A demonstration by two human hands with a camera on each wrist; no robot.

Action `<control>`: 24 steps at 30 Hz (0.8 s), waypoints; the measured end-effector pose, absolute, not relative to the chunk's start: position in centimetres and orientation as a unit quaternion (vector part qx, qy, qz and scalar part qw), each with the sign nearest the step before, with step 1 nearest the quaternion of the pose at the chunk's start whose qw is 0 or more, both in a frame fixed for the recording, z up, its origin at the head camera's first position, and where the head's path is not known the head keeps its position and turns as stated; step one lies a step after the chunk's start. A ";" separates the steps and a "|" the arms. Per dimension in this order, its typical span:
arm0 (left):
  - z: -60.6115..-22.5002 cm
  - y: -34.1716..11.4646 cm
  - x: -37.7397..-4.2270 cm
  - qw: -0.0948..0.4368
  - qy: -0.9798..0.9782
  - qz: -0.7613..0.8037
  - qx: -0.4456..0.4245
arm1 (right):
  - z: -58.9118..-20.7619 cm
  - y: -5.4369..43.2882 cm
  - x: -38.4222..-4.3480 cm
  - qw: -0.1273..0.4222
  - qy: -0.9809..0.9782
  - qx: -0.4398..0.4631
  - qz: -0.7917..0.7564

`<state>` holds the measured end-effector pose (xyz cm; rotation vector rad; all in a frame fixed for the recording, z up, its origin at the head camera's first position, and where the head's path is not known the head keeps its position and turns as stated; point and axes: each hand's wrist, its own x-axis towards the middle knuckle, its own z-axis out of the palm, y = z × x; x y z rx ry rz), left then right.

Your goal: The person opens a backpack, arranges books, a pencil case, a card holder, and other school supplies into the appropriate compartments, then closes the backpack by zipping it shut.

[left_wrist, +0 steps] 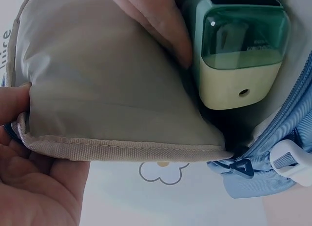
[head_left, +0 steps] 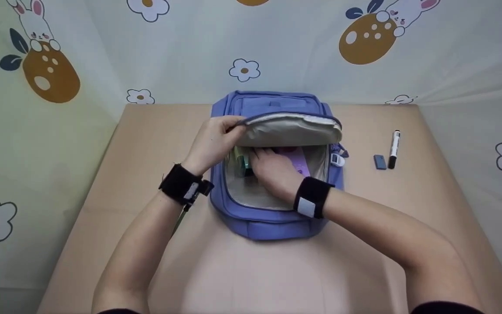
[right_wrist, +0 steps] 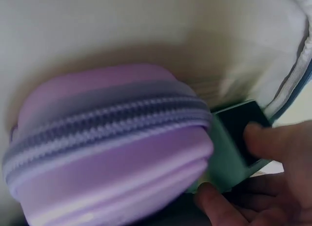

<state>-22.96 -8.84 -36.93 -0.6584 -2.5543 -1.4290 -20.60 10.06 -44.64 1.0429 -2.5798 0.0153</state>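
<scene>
A blue backpack (head_left: 273,226) lies on the table with its main compartment unzipped. My left hand (head_left: 214,141) pinches the edge of the grey-lined flap (head_left: 290,131) and holds it raised. Inside the compartment, my right hand (head_left: 275,172) grips a green and cream pencil sharpener (left_wrist: 243,79), which has a see-through green front and a small round hole. The right wrist view shows the thumb on the black face of the sharpener (right_wrist: 229,143) and a finger against its side. Beside it sits a purple zippered case (right_wrist: 117,157), partly hidden by the flap in the head view.
Right of the backpack, a small dark blue block (head_left: 380,162) and a black-and-white marker (head_left: 394,149) lie on the table (head_left: 155,253). A white buckle (head_left: 337,160) hangs at the bag's right side. Patterned cloth (head_left: 181,56) stands behind the table.
</scene>
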 end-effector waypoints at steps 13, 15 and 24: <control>-37.0 -8.9 -22.9 0.069 -0.847 -0.480 -0.218 | -39.3 14.1 -17.1 0.320 -0.818 0.457 0.142; -37.1 -8.9 -22.8 0.068 -0.847 -0.479 -0.221 | -38.1 15.5 -16.6 0.358 -0.792 0.453 0.199; -37.5 -9.0 -22.2 0.059 -0.845 -0.480 -0.228 | -37.0 23.1 -18.0 0.339 -0.835 0.345 0.261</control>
